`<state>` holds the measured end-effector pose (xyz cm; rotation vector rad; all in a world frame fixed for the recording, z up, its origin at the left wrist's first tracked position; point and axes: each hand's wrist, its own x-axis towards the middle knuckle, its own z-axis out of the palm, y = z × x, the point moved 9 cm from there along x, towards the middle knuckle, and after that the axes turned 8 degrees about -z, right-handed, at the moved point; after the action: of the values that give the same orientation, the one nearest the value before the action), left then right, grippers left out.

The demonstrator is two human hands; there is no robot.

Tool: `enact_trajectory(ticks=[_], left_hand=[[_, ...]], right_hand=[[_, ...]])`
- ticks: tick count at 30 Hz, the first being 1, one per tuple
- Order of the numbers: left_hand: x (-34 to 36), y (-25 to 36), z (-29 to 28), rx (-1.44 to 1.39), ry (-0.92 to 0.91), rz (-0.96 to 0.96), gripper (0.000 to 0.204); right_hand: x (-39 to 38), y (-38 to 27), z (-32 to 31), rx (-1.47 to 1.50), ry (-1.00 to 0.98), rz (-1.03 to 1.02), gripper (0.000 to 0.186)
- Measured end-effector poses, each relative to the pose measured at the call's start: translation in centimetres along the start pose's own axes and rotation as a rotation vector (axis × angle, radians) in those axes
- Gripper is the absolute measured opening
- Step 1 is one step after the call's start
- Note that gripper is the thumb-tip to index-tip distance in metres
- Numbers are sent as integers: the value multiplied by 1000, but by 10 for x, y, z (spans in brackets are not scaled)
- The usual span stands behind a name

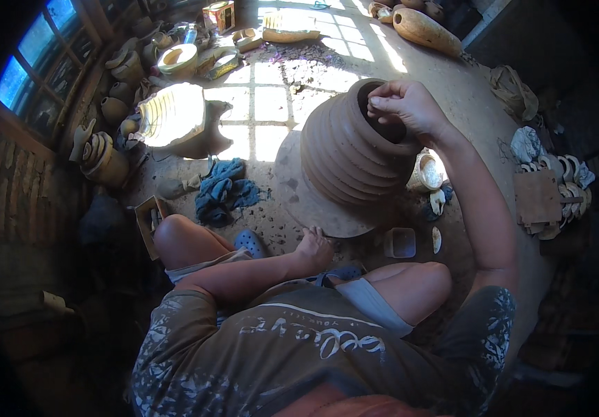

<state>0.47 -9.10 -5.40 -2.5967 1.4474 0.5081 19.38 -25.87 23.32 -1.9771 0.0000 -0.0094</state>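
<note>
A large brown clay pot with ridged, coil-like walls stands on a round, flat wheel in front of me. Over the pot's mouth is my right hand, its fingers and thumb drawn together in a pinch just inside the opening. Whatever that pinch holds, if anything, is too small to make out. My left hand lies at the near edge of the wheel, fingertips stretched out against it and nothing visible in them.
Left of the wheel lies a crumpled blue cloth, with a sunlit ridged pot beyond. A clear plastic tub and a pale bucket sit on the right. Several clay vessels line the window side; a long vessel lies far right.
</note>
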Motion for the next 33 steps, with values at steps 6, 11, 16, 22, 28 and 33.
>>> enact_trajectory(ticks=[6,11,16,22,28,33], left_hand=[[-1,-14,-11,99,-185,41,47],[13,-43,-3,231,20,-76,41],[39,-120,-4,294,-163,-118,36],[44,-234,-43,90,-53,-377,20],[16,-85,-22,-34,3,-175,33],[31,-70,7,-73,44,-297,36]], right_hand=[[-2,-7,7,-237,-18,131,27],[14,-6,13,-363,-79,22,27],[24,-6,14,-491,-98,-26,26],[16,-18,13,-641,-49,-115,27],[6,-17,14,-731,-90,-137,35],[-11,-28,25,-737,-119,-253,30]])
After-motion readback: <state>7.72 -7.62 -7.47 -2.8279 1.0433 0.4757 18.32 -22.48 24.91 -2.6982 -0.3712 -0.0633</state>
